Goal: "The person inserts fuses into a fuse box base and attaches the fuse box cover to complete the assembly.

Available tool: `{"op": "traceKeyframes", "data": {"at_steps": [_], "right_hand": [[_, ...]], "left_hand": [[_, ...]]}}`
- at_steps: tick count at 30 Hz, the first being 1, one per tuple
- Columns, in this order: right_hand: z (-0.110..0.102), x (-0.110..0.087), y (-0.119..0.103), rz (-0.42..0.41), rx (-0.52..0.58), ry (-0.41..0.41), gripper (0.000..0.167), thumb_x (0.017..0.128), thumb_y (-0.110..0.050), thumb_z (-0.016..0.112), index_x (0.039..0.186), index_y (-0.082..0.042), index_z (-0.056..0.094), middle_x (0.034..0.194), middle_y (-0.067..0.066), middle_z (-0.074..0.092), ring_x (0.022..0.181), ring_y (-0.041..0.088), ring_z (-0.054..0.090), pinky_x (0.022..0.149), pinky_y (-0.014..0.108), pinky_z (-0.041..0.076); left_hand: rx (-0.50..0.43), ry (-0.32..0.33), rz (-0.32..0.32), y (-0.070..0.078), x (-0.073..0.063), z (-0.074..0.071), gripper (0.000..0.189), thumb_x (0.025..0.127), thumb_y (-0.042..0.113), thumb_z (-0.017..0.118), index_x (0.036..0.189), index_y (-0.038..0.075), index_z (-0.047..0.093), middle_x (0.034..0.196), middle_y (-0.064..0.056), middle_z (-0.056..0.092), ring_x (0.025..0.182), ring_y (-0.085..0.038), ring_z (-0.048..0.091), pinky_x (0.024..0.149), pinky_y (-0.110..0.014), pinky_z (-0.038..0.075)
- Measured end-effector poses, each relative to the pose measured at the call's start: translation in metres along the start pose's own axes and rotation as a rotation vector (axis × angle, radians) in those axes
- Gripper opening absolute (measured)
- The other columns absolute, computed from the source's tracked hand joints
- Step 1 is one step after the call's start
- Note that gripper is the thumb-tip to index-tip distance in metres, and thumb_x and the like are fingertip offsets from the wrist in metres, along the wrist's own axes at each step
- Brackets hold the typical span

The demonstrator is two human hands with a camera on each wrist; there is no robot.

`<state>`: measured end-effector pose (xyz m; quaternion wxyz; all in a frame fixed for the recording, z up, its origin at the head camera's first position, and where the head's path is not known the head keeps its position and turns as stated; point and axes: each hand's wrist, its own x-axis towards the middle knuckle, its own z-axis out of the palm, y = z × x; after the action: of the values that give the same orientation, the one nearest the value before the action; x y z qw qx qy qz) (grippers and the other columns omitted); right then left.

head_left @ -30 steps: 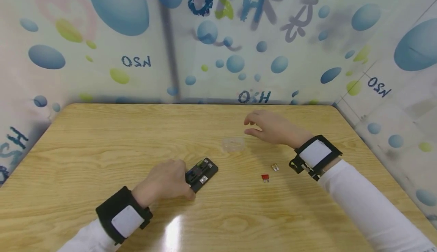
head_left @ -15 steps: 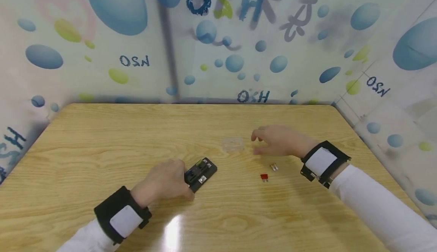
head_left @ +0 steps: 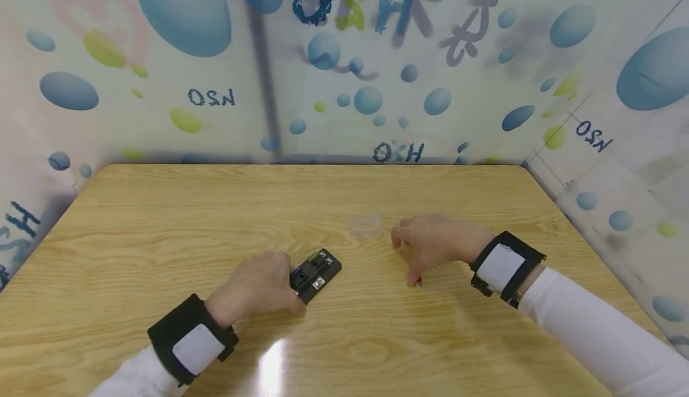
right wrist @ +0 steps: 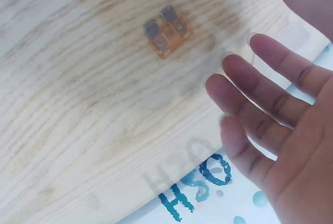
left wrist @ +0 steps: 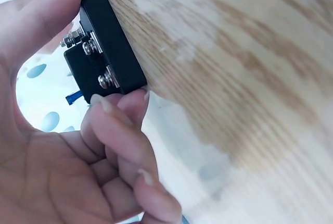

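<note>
My left hand (head_left: pixel 261 283) grips the near left end of a black fuse block (head_left: pixel 316 274) on the table, thumb on one side and fingers on the other. In the left wrist view, metal screws show on the fuse block (left wrist: pixel 117 47), and a blue piece (left wrist: pixel 74 97) sticks out of it. My right hand (head_left: pixel 438 241) hovers low over the table, fingers apart and thumb pointing down. A red blade fuse (head_left: pixel 418 281) peeks out beside the thumb; contact cannot be told. An orange blade fuse (right wrist: pixel 170 34) lies near the right fingertips, hidden by the hand in the head view.
A clear plastic box (head_left: pixel 366 227) stands beyond the fuse block, left of the right hand. The wooden table (head_left: pixel 215 205) ends at a back edge against a wall covering (head_left: pixel 215 128) printed with blue bubbles.
My right hand has come down and nearer to me, from beside the clear box to over the two loose fuses. The left hand and fuse block have stayed in place.
</note>
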<state>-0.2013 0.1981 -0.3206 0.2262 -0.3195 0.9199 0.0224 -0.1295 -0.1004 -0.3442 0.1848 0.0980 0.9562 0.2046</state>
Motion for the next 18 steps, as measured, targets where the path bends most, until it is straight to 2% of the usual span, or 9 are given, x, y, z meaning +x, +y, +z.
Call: {"op": "traceKeyframes", "data": {"at_steps": [4,8,13,18], "right_hand": [[0.004,0.0,0.001,-0.023,-0.007,0.006,0.057,0.066,-0.044,0.089,0.106,-0.017,0.059,0.097,-0.002,0.058,0.085,0.014,0.052,0.077,0.034,0.046],[0.009,0.0,0.002,-0.028,-0.01,0.011,0.053,0.065,-0.041,0.09,0.1,-0.017,0.058,0.091,-0.003,0.056,0.082,0.014,0.049,0.074,0.032,0.043],[0.013,0.003,0.003,-0.01,0.023,-0.005,0.044,0.068,-0.035,0.089,0.091,-0.019,0.056,0.085,-0.005,0.053,0.078,0.013,0.048,0.07,0.03,0.04],[0.015,0.006,0.001,-0.03,0.061,-0.011,0.034,0.071,-0.024,0.087,0.083,-0.018,0.055,0.077,-0.005,0.052,0.071,0.011,0.047,0.065,0.026,0.038]], "left_hand": [[-0.003,0.001,0.0,0.0,-0.001,0.0,0.039,0.056,0.032,0.09,0.064,0.01,0.058,0.057,0.0,0.054,0.051,-0.013,0.042,0.046,-0.025,0.03],[-0.005,0.0,-0.002,0.0,-0.001,0.0,0.039,0.056,0.032,0.09,0.064,0.01,0.058,0.057,0.001,0.053,0.051,-0.012,0.042,0.046,-0.024,0.03],[0.004,-0.006,-0.01,0.0,0.0,0.0,0.039,0.057,0.033,0.09,0.065,0.01,0.058,0.057,0.0,0.054,0.051,-0.013,0.042,0.046,-0.024,0.03],[0.014,-0.008,-0.014,0.0,0.001,0.001,0.04,0.057,0.034,0.089,0.066,0.01,0.059,0.059,0.0,0.055,0.052,-0.013,0.044,0.047,-0.025,0.031]]}}
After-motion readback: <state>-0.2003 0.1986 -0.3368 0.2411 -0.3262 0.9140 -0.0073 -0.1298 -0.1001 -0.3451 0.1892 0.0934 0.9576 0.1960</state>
